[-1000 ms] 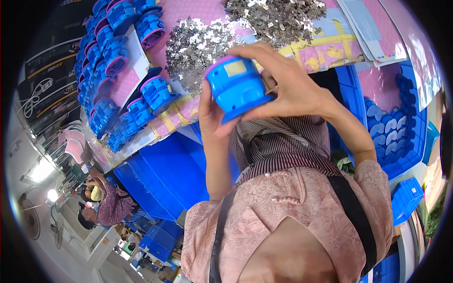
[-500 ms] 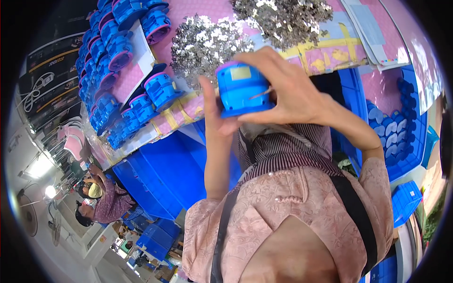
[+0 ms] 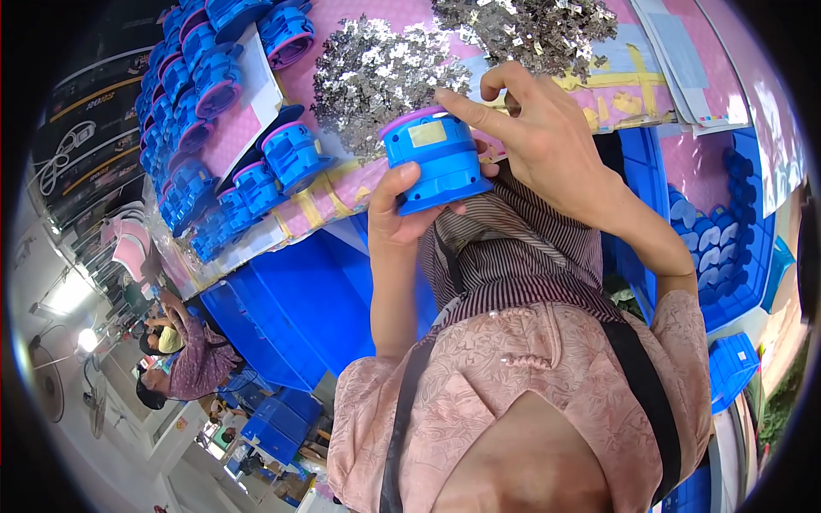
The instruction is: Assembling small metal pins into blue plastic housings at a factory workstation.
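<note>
The left hand is closed around a blue housing, a short round piece with a pink rim on top, a pale yellow label on its side and a wide flange at the bottom. Its thumb presses the left side just above the flange, and fingertips show under the flange; the rest of the grip is hidden. The housing stands nearly upright, tilted slightly, and appears in front of the counter's near edge. The right hand is just beyond it on the right, loosely spread: one digit stretches out with its tip over the pink rim, another is bent above it. Whether that tip touches the rim I cannot tell, nor whether it pinches anything small.

Past the housing, on the pink surface of the counter, lies a loose silvery heap of small metal pieces, with a darker heap to its right, farther from the near edge. The near edge itself is patched with yellow tape. Toward the counter's left edge sit many stacked housings, a white sheet among them; a few more housings stand close to the near edge. Flat papers lie toward the right. Below the counter, a large blue bin is on the left, and a blue crate filled with rows of blue parts is on the right.
</note>
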### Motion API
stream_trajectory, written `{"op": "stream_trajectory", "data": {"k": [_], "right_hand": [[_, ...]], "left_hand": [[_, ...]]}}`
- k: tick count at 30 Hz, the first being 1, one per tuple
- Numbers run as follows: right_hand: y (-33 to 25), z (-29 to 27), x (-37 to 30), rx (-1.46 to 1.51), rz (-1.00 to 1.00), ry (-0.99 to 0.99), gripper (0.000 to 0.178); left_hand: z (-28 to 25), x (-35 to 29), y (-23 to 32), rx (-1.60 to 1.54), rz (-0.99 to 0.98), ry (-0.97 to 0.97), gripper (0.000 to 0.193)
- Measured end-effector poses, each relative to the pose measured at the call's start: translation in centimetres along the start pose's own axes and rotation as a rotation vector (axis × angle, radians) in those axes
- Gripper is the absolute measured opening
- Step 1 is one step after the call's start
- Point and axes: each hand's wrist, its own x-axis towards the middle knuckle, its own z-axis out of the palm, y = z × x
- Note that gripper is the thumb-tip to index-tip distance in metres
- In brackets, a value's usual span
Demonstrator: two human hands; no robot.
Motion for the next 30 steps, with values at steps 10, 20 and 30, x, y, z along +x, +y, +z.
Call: {"op": "stream_trajectory", "data": {"k": [10, 20, 30], "right_hand": [[1.2, 0.2, 0.8, -0.226, -0.219, 0.142, 0.055], [0.6, 1.3, 0.0, 0.781, 0.080, 0.132, 0.025], [18.7, -8.5, 12.7, -0.335, 0.578, 0.776, 0.033]], "left_hand": [[0.2, 0.1, 0.4, 0.112, -0.061, 0.071, 0.077], [-1.2, 2.3, -1.1, -0.207, 0.023, 0.071, 0.068], [-4.6, 0.8, -1.7, -0.365, 0.063, -0.032, 0.095]]}}
